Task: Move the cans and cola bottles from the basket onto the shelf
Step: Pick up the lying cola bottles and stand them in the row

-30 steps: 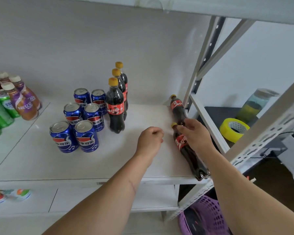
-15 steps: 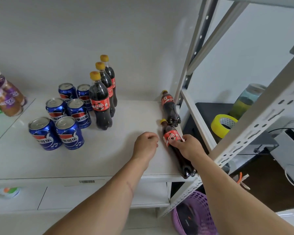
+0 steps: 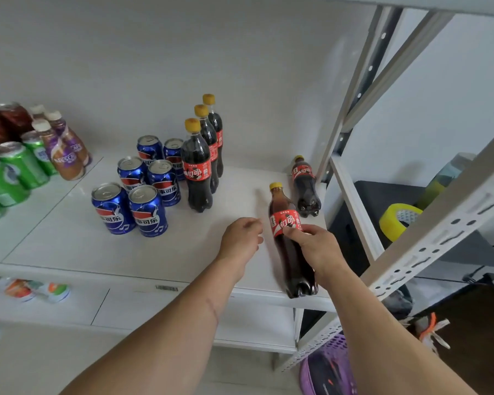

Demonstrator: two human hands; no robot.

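My right hand (image 3: 315, 248) grips a cola bottle (image 3: 288, 246) with a red label and yellow cap, tilted up off the white shelf (image 3: 69, 246) near its right front corner. Beyond it a second cola bottle (image 3: 305, 186) lies on its side by the right post. My left hand (image 3: 241, 239) hovers just left of the held bottle, fingers curled, holding nothing. Three upright cola bottles (image 3: 197, 166) stand in a row mid-shelf, with several blue cans (image 3: 143, 189) to their left. The purple basket (image 3: 330, 369) sits on the floor below right.
Green cans (image 3: 9, 172) and brown drink bottles (image 3: 60, 152) fill the shelf's left end. A perforated metal post (image 3: 428, 238) slants across the right side. Behind it a black table holds a yellow tape roll (image 3: 397, 220) and a jar (image 3: 442, 181).
My right hand has raised the near cola bottle from lying flat to tilted nearly upright. My left hand stays beside it. The camera has panned left.
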